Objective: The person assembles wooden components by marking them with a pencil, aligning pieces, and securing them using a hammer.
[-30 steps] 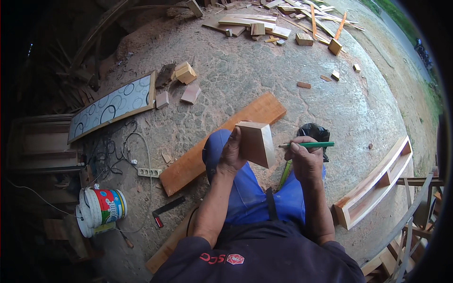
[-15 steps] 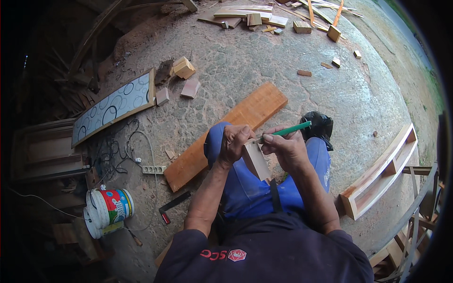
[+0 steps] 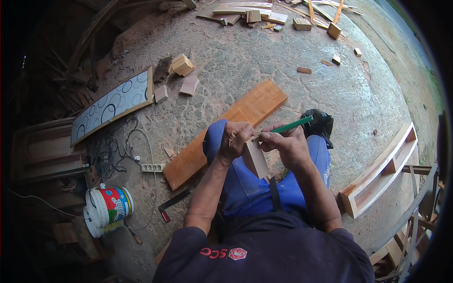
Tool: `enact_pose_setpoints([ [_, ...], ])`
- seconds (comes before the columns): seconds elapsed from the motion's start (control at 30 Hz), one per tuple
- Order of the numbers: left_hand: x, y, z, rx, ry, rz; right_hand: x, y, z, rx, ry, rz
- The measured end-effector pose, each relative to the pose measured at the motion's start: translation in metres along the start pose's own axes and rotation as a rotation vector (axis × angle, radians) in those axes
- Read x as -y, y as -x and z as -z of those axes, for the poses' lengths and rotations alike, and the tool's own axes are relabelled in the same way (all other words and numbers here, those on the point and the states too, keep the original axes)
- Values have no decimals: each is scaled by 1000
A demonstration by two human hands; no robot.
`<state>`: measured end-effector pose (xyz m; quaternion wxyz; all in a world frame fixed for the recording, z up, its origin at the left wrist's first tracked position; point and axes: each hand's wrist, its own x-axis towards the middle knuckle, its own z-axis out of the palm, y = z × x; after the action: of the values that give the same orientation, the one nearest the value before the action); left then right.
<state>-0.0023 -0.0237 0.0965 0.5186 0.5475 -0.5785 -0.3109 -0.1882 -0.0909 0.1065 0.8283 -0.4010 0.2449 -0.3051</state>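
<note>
My left hand grips the upper left end of a pale wooden block, held tilted above my lap. A green pencil is pinched in my right hand, its rear end pointing up to the right. The pencil's point meets the block's top end between my two hands; the exact contact is hidden by fingers. Beneath and beyond my left hand, a long orange-brown plank lies slantwise on the concrete floor.
To the left are a power strip, tangled cables, a try square and a paint bucket. A wooden frame lies at right, a black plastic bag by my right knee. Offcuts are scattered at the far side.
The pencil's rear end has risen slightly, and my right hand has shifted a little on the block. My left hand keeps its grip.
</note>
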Motion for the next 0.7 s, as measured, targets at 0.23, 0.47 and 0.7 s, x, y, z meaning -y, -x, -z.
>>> enact_pose_setpoints([
  [0.23,17,-2,1,-126,111,86,1,8,6,44,147,-88],
  [0.47,108,-15,30,-470,-265,-112,-77,53,51,87,372,-448],
  [0.7,113,-28,-49,-688,1264,585,-149,-19,155,130,1084,-419],
])
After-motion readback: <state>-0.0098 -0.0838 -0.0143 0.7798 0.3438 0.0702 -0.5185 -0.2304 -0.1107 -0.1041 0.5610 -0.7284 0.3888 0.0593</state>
